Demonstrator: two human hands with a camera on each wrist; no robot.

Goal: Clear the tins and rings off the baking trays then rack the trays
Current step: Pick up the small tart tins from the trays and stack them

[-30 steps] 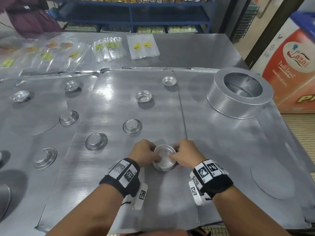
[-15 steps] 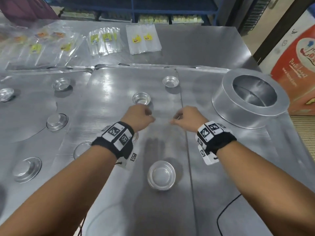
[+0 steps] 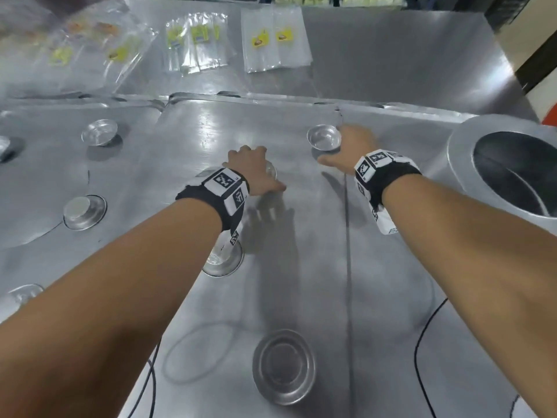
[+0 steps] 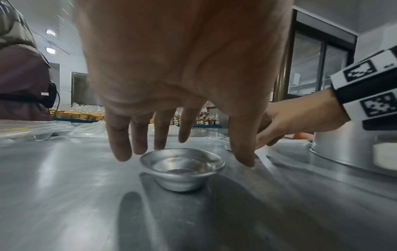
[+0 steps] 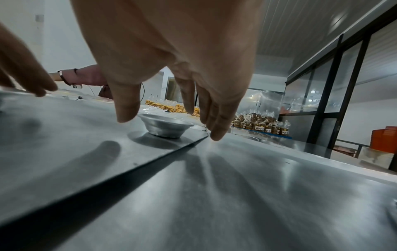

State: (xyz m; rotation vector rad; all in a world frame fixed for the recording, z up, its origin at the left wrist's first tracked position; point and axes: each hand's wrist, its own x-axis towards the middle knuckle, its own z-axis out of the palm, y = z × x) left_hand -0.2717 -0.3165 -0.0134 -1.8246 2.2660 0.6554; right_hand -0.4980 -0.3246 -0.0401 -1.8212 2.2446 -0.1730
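Small aluminium tins stand on flat metal baking trays [image 3: 301, 236]. My left hand [image 3: 252, 168] hovers over one tin [image 4: 182, 168], fingers [image 4: 120, 144] spread and straight around its rim, touching nothing I can see. My right hand [image 3: 346, 144] reaches to the far tin [image 3: 324, 136] by the tray seam. Its thumb [image 5: 126, 108] and fingers [image 5: 216, 125] straddle that tin [image 5: 166, 126] without closing. A tin or stack of tins [image 3: 283, 366] sits alone near the front. A large metal ring [image 3: 461, 164] stands on the right tray.
More tins sit to the left [image 3: 99, 132], [image 3: 84, 208], and one under my left forearm [image 3: 224, 260]. Clear packets with yellow labels [image 3: 196, 40] lie on the table behind the trays. A black cable [image 3: 422, 342] runs under my right arm. Another person stands at far left [image 4: 21, 76].
Both hands let go of the tin at the front and reached forward, the left to the middle tin, the right to the far one. Their fingers opened from a grip to a spread.
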